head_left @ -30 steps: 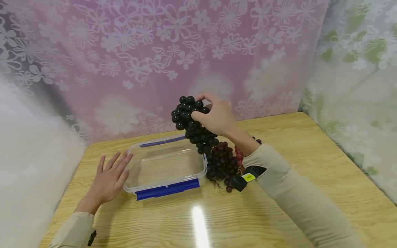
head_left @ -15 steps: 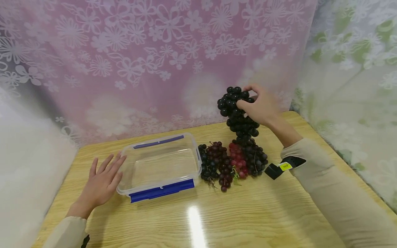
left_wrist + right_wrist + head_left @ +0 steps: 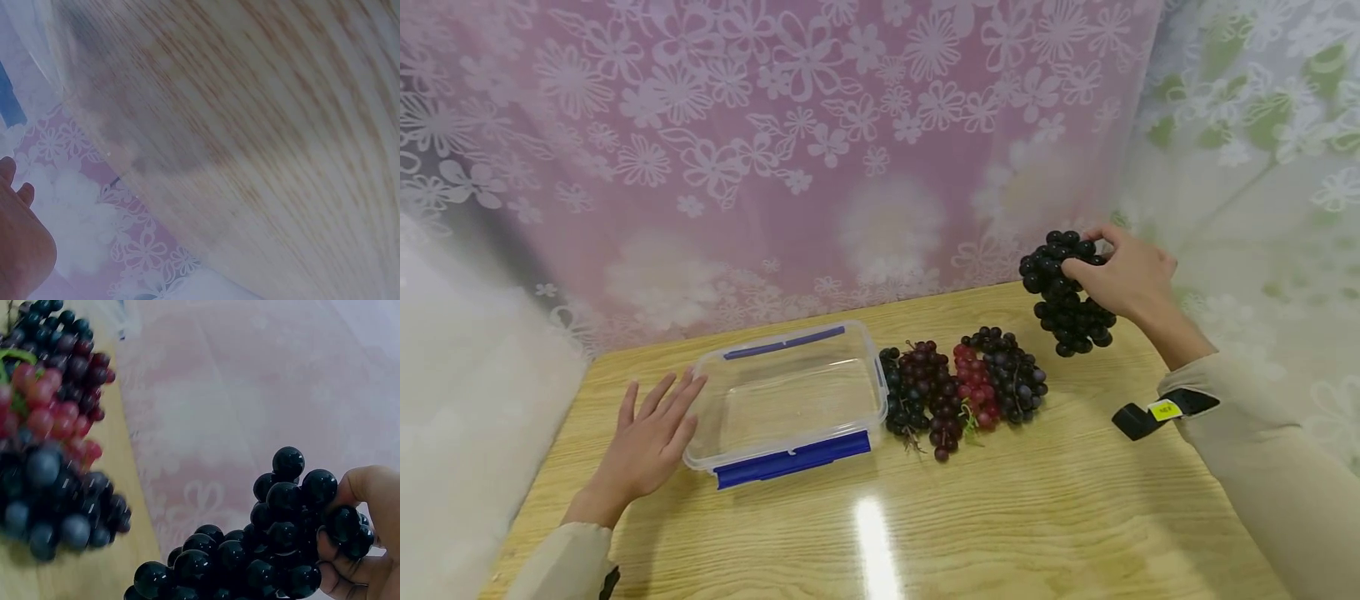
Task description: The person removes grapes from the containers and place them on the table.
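Observation:
My right hand (image 3: 1127,271) pinches a bunch of shiny black grapes (image 3: 1072,321) near its top, and the bunch hangs over the right part of the table. In the right wrist view the thumb and fingers grip the upper end of the black grapes (image 3: 262,550). My left hand (image 3: 643,442) lies with fingers spread and straight at the left side of a clear plastic container (image 3: 797,392), fingertips right at its rim. The container has blue clip flaps along its edges and shows nothing inside. In the left wrist view part of the left hand (image 3: 22,237) appears at the left edge.
Right of the container, several grape bunches lie in a row: dark blue-green grapes (image 3: 904,400), dark red grapes (image 3: 942,392), red grapes (image 3: 976,387) with a green stem, and bluish-black grapes (image 3: 1015,379). Flowered curtains (image 3: 880,167) stand behind the wooden table (image 3: 970,525).
My right hand has carried the black grapes from above the container's right edge to the right, past the row of bunches, and lowered them somewhat. The left hand keeps its place by the container.

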`<state>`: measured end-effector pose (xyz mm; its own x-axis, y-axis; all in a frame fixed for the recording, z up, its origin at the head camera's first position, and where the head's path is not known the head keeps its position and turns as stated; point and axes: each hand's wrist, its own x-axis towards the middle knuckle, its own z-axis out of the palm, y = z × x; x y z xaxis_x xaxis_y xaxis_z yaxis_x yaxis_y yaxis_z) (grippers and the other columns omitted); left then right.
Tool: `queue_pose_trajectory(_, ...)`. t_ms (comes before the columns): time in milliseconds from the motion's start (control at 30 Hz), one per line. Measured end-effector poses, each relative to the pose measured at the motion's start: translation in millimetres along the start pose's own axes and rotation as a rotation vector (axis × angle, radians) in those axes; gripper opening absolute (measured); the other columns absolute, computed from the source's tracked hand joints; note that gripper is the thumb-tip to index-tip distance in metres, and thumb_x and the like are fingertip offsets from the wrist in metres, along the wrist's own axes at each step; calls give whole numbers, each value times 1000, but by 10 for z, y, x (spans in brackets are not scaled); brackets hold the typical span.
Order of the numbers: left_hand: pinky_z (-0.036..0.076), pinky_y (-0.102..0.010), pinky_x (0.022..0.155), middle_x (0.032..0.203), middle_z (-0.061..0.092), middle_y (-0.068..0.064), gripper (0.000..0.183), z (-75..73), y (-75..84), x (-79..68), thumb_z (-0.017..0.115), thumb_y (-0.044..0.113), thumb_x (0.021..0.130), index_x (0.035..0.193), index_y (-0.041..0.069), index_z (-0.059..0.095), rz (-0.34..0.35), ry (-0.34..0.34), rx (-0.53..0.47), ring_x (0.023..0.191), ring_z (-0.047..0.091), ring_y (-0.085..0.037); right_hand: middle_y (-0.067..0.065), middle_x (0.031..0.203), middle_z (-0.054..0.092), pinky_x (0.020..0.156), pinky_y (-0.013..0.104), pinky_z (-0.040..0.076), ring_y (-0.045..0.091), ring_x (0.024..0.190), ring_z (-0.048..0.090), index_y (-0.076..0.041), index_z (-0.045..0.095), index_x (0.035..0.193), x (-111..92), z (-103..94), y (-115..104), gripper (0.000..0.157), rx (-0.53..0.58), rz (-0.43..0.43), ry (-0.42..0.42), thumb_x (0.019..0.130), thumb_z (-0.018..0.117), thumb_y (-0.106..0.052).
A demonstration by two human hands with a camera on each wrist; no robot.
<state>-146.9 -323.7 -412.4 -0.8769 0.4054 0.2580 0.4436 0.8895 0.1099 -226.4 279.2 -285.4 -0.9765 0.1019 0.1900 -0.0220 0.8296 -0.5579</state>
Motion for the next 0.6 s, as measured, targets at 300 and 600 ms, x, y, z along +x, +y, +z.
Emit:
queue_pose_trajectory(300, -8, -56, 110, 156, 22, -9, 51, -21, 3, 0, 35, 30, 105, 154, 20, 24, -5, 1, 1, 142, 17, -32, 12, 80, 66, 92, 72, 8, 43, 92, 51, -5, 47, 131, -120, 71, 357, 58, -75, 5, -72, 91, 51, -47)
queue_pose_trajectory(600, -8, -57, 110, 157, 21, -9, 51, 12, 3, 5, 36, 27, 105, 154, 19, 24, -9, -6, -19, 141, 17, -34, 22, 113, 60, 92, 75, 7, 39, 93, 56, -7, 47, 131, -154, 251, 493, 55, -74, -30, -150, 92, 51, -46)
